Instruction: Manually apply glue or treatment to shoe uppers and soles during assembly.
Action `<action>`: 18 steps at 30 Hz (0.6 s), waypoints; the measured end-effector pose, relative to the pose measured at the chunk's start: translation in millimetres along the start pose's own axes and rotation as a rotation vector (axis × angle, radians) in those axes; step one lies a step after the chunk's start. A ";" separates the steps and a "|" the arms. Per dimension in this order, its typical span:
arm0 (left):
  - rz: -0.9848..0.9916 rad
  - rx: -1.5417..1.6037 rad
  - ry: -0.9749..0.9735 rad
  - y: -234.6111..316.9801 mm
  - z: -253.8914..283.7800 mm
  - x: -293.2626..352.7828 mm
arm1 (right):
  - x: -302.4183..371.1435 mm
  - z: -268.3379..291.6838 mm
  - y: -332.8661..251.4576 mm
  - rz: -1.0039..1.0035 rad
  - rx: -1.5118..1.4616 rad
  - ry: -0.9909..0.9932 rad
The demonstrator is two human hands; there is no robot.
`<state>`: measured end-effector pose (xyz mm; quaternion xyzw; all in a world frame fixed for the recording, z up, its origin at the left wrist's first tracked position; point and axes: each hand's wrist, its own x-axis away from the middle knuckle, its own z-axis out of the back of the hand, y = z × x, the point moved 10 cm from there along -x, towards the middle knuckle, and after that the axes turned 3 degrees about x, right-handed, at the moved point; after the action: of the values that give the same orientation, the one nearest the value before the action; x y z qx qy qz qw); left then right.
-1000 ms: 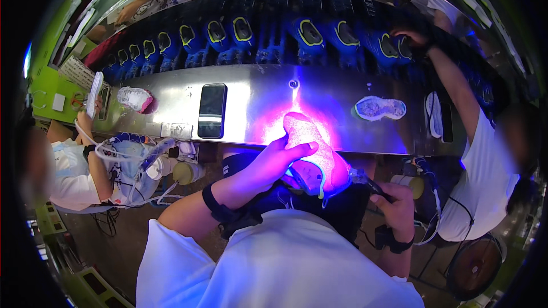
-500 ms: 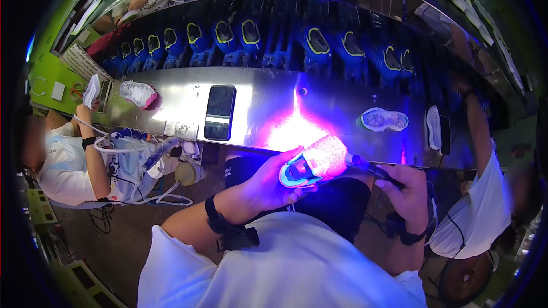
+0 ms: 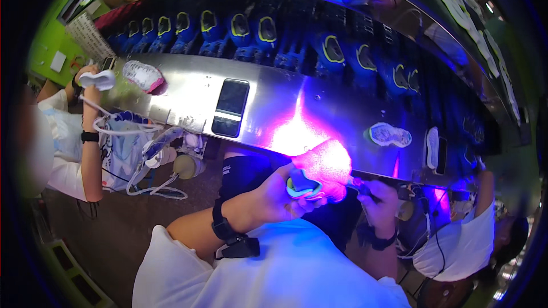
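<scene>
My left hand (image 3: 285,197) is wrapped round a shoe upper (image 3: 324,165) above my lap, just off the bench's near edge. Its collar opening, with a light blue-green rim, faces me, while bright pink-violet light washes out its far part. In my right hand (image 3: 379,205) is a brush (image 3: 361,186) with a dark handle, gripped near the shoe's right side. Glare hides the brush's tip, so I cannot tell whether the bristles touch the shoe.
Blue shoes (image 3: 333,49) with yellow collars stand in a row on the dark conveyor. On the metal bench (image 3: 274,88) lie a phone (image 3: 230,107), a pink-edged sole (image 3: 142,76), a pale sole (image 3: 390,135) and another sole (image 3: 432,147). Co-workers sit on both sides; the left one holds a white sole (image 3: 98,80).
My view has turned a little. The shoe upper has tilted in my left hand, and my right hand with the brush has come lower and closer to it.
</scene>
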<state>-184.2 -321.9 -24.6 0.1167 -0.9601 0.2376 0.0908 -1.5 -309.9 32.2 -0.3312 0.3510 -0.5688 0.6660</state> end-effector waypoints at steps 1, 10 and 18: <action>-0.066 -0.120 -0.023 5.0 -5.4 -3.3 | 12.5 2.6 9.8 -0.032 -0.012 0.061; -0.588 -1.272 0.146 61.2 -92.9 -35.7 | -26.6 86.9 6.8 -0.197 0.121 0.236; -0.608 -1.673 0.159 37.5 -138.6 -70.0 | -27.2 134.0 -2.6 -0.110 -0.115 0.360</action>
<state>-110.8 -210.8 63.7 0.2448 -0.7378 -0.5674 0.2716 107.3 -277.7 108.4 -0.2805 0.4775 -0.6335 0.5403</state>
